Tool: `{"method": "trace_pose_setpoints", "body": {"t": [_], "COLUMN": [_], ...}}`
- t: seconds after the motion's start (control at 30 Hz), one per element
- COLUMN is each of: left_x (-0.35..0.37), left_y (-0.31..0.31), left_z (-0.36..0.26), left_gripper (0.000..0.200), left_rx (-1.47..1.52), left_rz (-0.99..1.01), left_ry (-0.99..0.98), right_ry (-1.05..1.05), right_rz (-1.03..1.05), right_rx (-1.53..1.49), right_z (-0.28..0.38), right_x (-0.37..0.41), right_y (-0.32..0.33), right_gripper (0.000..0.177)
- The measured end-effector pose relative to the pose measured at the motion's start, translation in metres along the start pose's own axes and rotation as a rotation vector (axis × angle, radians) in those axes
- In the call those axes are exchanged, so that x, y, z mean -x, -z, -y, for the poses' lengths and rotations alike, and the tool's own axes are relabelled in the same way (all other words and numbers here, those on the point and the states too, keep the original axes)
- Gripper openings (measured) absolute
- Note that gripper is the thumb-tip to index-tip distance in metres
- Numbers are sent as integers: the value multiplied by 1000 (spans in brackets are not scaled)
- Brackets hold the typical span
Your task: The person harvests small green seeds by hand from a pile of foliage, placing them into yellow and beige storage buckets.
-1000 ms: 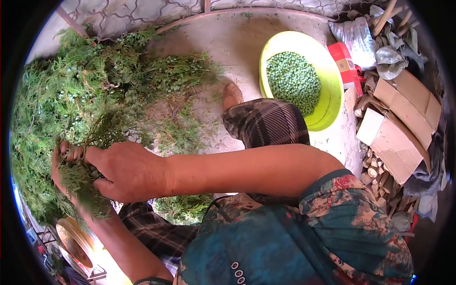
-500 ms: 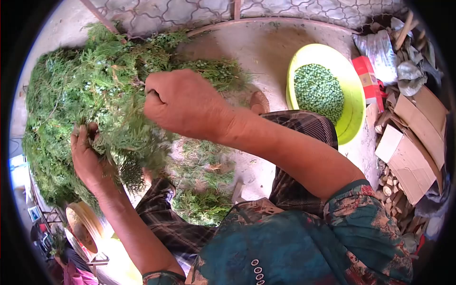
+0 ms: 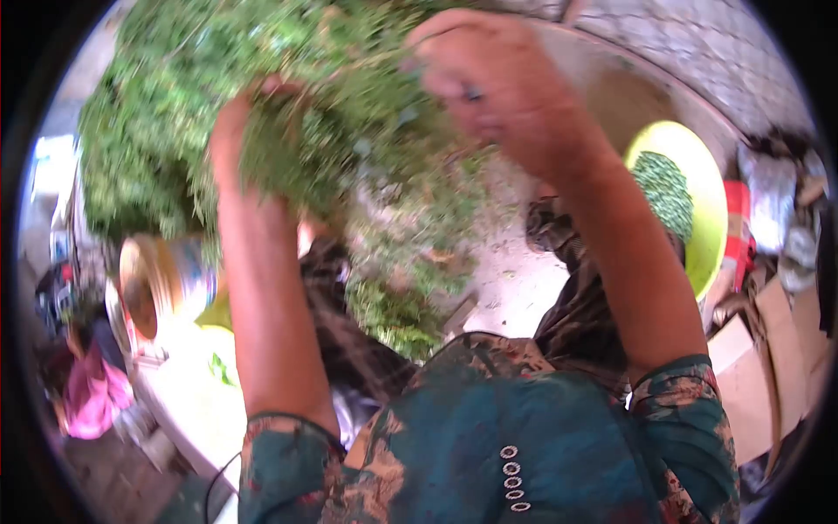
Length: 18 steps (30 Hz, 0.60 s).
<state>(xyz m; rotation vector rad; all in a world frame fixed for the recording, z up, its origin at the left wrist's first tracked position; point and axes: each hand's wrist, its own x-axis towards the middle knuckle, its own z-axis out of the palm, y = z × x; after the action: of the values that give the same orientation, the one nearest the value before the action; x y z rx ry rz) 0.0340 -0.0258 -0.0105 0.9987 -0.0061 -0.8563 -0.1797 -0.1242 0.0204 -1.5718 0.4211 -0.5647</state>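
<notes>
My left hand [image 3: 253,118] is wrapped round a leafy green sprig [image 3: 297,148], at the edge of a large heap of green branches [image 3: 157,113]. Up and to the right, my right hand [image 3: 489,74] is closed on a thin stem that runs left toward the sprig; motion blurs it. Loose green foliage [image 3: 397,314] lies on the floor between my legs. On the right, a yellow-green basin [image 3: 711,218] holds small green berries [image 3: 663,196], partly behind my right forearm.
Cardboard [image 3: 742,384], a red packet [image 3: 738,223] and plastic bags [image 3: 768,192] stand at the right. A wire mesh fence [image 3: 681,44] runs along the top right. A tipped bucket [image 3: 148,284] and a person in pink [image 3: 96,393] are at the left.
The view has shifted, so the basin sits further right and the heap higher. My hands are further apart from my body, with the right hand raised and a stem stretched between them.
</notes>
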Motion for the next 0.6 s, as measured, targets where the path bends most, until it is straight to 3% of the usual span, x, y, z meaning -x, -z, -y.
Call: {"method": "trace_pose_setpoints", "body": {"t": [0.1,0.17,0.2,0.23,0.27,0.33,0.37,0.4,0.43,0.5,0.57,0.6], "left_x": [11,5,9,20,25,3,-6,3,16,-2,3,8], "left_y": [9,9,7,1,0,34,38,26,24,36,23,14], "left_z": [1,-4,-6,-9,-11,-23,-22,-22,-12,-14,-12,-10], "left_gripper": [12,15,15,16,20,22,23,23,20,16,15,14], "left_rx": [65,377,383,119,-149,-387,-528,-382,-278,-21,127,143], "left_rz": [22,273,268,-2,-272,-319,-245,-278,-126,-19,-13,-43], "left_ry": [-93,150,133,-64,-252,-254,-365,-275,-390,-244,-163,-155], "right_ry": [-43,-31,-36,-50,-51,-121,-168,-208,-254,-302,-238,-259], "right_rz": [-94,-116,4,123,130,124,184,10,-15,-26,82,41], "right_rx": [273,381,-175,-731,-731,-916,-1046,-922,-873,-773,-443,-233], "right_z": [-12,-13,-12,-11,-8,5,-3,4,9,6,1,2], "right_x": [-7,-10,-9,-6,-3,0,1,5,7,8,12,12], "right_y": [-1,7,12,17,25,47,46,28,16,0,-12,-18], "right_gripper": [23,29,19,14,14,18,17,17,20,27,40,37]}}
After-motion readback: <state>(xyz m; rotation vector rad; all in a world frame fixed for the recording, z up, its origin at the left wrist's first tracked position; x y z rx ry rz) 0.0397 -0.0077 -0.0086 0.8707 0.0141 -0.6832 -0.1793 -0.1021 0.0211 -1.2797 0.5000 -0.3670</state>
